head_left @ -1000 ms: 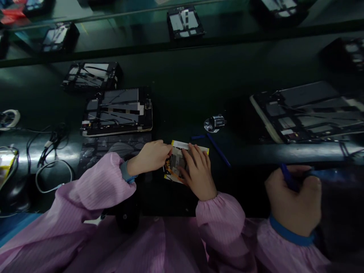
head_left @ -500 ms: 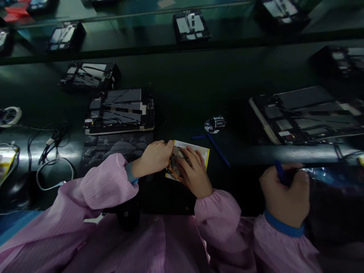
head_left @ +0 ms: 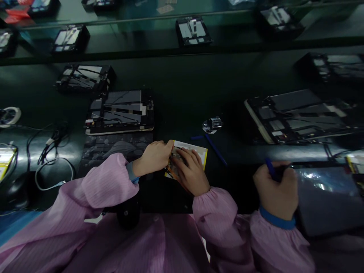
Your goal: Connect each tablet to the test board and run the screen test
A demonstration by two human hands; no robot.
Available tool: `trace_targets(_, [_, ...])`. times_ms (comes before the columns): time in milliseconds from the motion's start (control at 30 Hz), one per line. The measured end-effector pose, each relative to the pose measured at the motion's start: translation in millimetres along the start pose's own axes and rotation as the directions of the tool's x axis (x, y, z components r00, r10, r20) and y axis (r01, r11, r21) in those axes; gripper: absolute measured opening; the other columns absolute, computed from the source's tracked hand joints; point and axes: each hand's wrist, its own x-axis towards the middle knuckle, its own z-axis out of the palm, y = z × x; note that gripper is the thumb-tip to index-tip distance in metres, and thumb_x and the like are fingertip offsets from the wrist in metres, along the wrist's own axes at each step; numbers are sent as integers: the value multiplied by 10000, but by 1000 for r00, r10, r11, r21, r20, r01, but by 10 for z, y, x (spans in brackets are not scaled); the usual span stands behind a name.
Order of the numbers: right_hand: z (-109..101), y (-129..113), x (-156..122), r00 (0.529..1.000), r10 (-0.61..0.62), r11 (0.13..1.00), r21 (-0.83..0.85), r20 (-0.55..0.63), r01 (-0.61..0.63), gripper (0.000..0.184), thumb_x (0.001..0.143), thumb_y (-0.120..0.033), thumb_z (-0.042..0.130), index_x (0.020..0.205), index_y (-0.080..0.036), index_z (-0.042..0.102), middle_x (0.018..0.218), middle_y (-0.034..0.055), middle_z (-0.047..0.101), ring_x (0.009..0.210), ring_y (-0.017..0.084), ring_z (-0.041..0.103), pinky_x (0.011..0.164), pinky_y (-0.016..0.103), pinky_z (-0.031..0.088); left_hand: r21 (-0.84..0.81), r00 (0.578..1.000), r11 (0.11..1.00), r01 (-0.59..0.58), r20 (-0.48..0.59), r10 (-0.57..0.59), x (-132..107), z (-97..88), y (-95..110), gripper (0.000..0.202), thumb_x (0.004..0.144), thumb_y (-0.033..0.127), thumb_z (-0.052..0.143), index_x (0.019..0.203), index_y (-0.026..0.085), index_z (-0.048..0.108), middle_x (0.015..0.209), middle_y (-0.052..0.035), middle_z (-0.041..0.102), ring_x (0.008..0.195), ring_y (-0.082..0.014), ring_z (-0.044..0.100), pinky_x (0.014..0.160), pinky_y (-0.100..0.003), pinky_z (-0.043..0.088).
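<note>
A small yellow-edged card (head_left: 197,151) with grey and orange parts on it lies on the dark bench in front of me. My left hand (head_left: 153,157) is closed at its left edge, fingertips pinching something small I cannot make out. My right hand (head_left: 191,170) rests on the card, fingers curled and pressing down over its middle. Both wrists are in pink sleeves.
An opened tablet chassis (head_left: 119,112) lies just beyond my left hand, and another (head_left: 295,115) at right. A metal tally counter (head_left: 212,124) and blue stick (head_left: 216,149) lie near the card. Cables (head_left: 52,151) trail at left. A co-worker's hand (head_left: 274,191) grips a blue pen at right.
My right hand's fingers have drawn in and slid slightly left across the card. The co-worker's hand has shifted left. The view has drifted a little.
</note>
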Motion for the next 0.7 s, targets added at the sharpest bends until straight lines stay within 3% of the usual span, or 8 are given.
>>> trace_targets(67, [277,-81,139,999,34,999,-25,6,-34,352,853,-280,557,1190,-382,573,1196,21,607,1253,255,494,997,479,494,-1,1000,1000,-5,-8,5,-3,7,-6,211,869,137,402,1062,157,484,872,-103,642,805,-237,633,712,-339,478])
trace_targets(133, [257,-96,127,998,55,998,-33,-11,-56,312,868,-320,535,1169,-385,583,1164,16,620,1223,254,522,968,467,514,-5,1000,1000,-11,-7,11,-5,15,-12,216,869,137,393,1063,157,486,871,-105,641,799,-238,631,703,-339,478])
trace_targets(200, [-52,-37,-30,995,66,998,-15,-80,-68,306,912,-385,442,1190,-382,569,1111,4,638,1167,242,567,894,423,555,-15,1000,1000,-19,-1,19,-3,24,-17,227,866,131,388,1067,154,491,880,-110,640,800,-242,629,694,-342,478])
trace_targets(300, [-629,110,-337,970,105,994,-15,-220,-111,470,970,-378,129,1290,-405,473,1026,0,643,1143,214,583,806,405,577,-38,999,999,-36,-4,36,9,26,-30,236,864,124,392,1068,147,510,886,-112,638,809,-242,622,701,-347,477])
trace_targets(400, [-801,179,-456,903,156,981,-41,-401,-187,534,962,-318,49,1331,-425,420,958,17,640,1126,196,587,778,402,578,-98,995,991,-96,-40,93,-3,-26,-71,204,900,183,400,1028,147,554,902,-107,636,872,-244,606,760,-362,476])
trace_targets(467, [-620,135,-391,930,165,967,-131,-330,-218,487,959,-314,137,1317,-380,461,959,40,643,1122,229,585,795,430,569,-160,982,973,-166,-115,149,-55,-111,-121,225,923,202,379,1001,149,583,949,-99,639,925,-235,583,823,-372,466])
trace_targets(567, [-120,-18,-198,976,200,936,-278,-85,-216,395,909,-308,374,1273,-297,527,1073,65,635,1138,283,561,868,472,535,-282,934,902,-327,-244,263,-207,-263,-207,296,912,113,341,1030,173,605,1050,-65,637,985,-189,553,893,-340,446])
trace_targets(700, [386,-208,-138,978,204,923,-324,-38,-205,399,867,-268,473,1261,-290,538,1163,87,604,1113,271,563,906,463,517,-340,859,794,-504,-289,422,-404,-292,-255,321,865,86,434,1115,199,601,1107,-46,630,1044,-171,531,934,-324,430])
